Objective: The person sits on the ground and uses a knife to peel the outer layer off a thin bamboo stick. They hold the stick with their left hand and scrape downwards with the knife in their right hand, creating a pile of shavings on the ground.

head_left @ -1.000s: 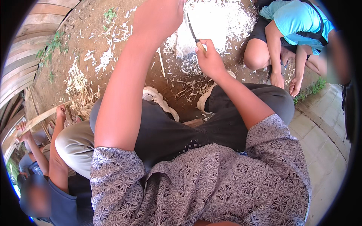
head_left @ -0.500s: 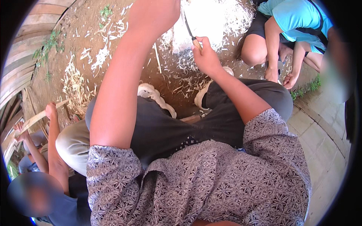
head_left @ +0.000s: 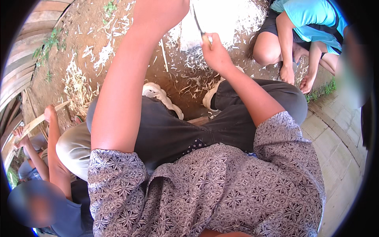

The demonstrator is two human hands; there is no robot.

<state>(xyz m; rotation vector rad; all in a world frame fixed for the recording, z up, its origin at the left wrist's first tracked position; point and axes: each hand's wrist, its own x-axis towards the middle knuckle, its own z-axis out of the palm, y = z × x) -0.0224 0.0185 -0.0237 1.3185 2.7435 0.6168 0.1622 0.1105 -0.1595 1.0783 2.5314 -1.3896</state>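
My right hand (head_left: pixel 215 51) is closed round the short light wooden handle (head_left: pixel 206 38) of a knife. The knife's narrow dark blade (head_left: pixel 197 19) points away from me and slightly left, beside my left hand. My left arm reaches far forward, and the left hand (head_left: pixel 164 12) is cut by the top edge of the picture. Its fingers are hidden, so what it holds, if anything, does not show. Beneath both hands lies a heap of pale wood shavings (head_left: pixel 248 19), partly washed out by glare.
I sit between my bent knees on bare earth (head_left: pixel 126 75) scattered with shavings. On the right crouches a person in a turquoise shirt (head_left: pixel 304 17), hands low. At lower left another person grips a long pale wooden strip (head_left: pixel 39 121). Stacked planks (head_left: pixel 29 51) line the left.
My right hand has shifted slightly up and left with the knife. The left arm stays nearly in place. The hands of the person on the right have moved a little.
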